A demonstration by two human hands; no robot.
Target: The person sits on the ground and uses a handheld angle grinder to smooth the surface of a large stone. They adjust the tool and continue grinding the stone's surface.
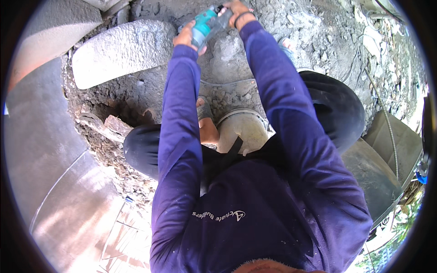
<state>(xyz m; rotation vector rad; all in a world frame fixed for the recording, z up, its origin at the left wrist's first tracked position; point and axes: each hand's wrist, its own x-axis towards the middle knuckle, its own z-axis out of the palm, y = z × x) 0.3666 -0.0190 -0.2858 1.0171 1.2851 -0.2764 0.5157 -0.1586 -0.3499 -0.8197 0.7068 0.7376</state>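
A teal and black power tool (205,27) is held out in front of me over rough grey stone ground. My left hand (185,37) grips its lower body. My right hand (236,12), with a dark band at the wrist, holds its upper end. Both arms are in long purple sleeves. A large pale carved stone (120,50) lies just left of the tool. Rubble (227,93) lies below the tool, between my arms.
A smooth grey concrete slab (41,150) curves along the left. A pale round bucket (241,129) sits between my knees, with my sandalled foot (205,113) beside it. Loose stones and a dark hole (118,118) lie at left. Thin cables (387,118) run down the right side.
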